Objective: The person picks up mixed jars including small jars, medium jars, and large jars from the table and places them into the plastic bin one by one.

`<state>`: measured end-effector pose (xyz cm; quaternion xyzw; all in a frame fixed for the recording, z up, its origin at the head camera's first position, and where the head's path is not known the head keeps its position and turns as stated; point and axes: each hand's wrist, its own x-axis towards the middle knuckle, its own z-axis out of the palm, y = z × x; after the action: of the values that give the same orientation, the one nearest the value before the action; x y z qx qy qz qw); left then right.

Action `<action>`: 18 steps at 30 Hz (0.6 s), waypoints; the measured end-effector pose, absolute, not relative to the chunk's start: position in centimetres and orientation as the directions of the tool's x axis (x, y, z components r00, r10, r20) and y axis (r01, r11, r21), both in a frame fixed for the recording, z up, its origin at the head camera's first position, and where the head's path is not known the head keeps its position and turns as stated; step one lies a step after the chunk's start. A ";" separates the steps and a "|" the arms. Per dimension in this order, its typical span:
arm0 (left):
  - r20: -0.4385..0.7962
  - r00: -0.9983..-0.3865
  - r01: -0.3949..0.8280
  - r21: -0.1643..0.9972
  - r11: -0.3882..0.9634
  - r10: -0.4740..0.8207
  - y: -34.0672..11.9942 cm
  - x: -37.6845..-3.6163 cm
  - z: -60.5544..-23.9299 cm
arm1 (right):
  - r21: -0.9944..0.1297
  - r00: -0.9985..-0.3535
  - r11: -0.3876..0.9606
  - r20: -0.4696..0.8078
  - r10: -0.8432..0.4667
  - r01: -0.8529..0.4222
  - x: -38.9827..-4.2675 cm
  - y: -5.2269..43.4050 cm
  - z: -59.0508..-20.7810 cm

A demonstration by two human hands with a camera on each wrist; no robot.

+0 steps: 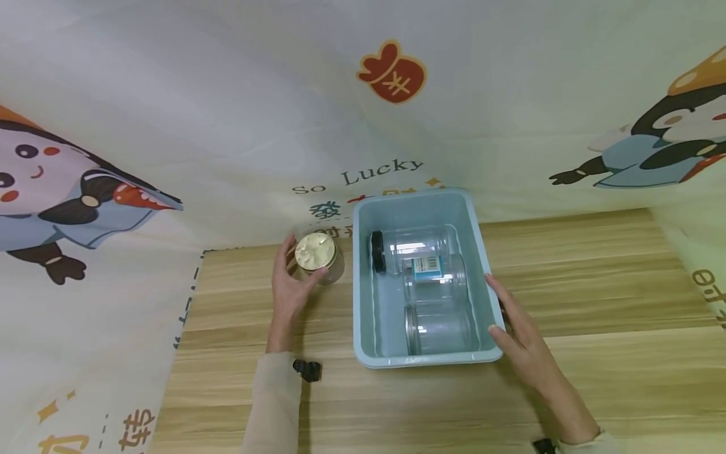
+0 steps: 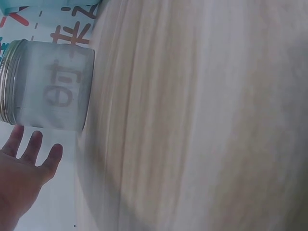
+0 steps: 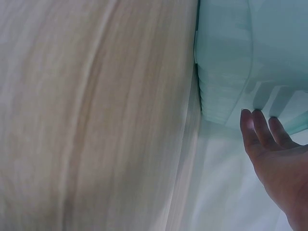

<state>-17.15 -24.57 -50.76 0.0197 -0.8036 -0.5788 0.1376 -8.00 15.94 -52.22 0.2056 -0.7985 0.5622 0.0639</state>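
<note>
A clear jar (image 2: 55, 86) with a gold-coloured lid (image 1: 315, 251) stands upright on the wooden table, left of a light blue plastic tub. My left hand (image 1: 290, 291) is spread around the jar, thumb at the lid's near right edge and forefinger by its far left side. In the left wrist view its other fingers (image 2: 32, 147) stay extended beside the jar. My right hand (image 1: 524, 343) is at the right wall of the tub (image 1: 391, 362), fingertips (image 3: 258, 118) up against its outer side. Its thumb lies near the tub's front right corner.
Inside the tub, several clear jars lie on their sides. The far one has a black lid (image 1: 377, 251), the middle one a blue and white label (image 1: 427, 268). A printed cloth (image 1: 255, 126) hangs behind the wooden table (image 1: 227, 334) and along its sides.
</note>
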 end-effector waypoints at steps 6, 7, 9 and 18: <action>0.164 -0.973 0.104 0.942 0.320 -0.165 -24.6 -17.4 -51.0 | -0.874 -0.905 0.269 0.341 -0.253 -0.404 -7.9 15.8 -52.2; 0.155 -0.974 0.098 0.944 0.316 -0.162 -24.7 -17.4 -51.0 | -0.874 -0.905 0.268 0.342 -0.252 -0.405 -7.9 15.8 -52.2; 0.145 -0.977 0.089 0.945 0.314 -0.159 -24.7 -17.5 -51.1 | -0.875 -0.907 0.270 0.338 -0.252 -0.402 -7.9 15.8 -52.2; 0.119 -0.981 0.067 0.949 0.308 -0.152 -24.7 -17.8 -51.4 | -0.881 -0.909 0.265 0.330 -0.253 -0.393 -7.9 15.8 -52.3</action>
<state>-17.82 -24.72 -51.44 0.0263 -0.8034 -0.5875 0.0932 -7.89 15.80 -52.32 0.2037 -0.7929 0.5710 0.0613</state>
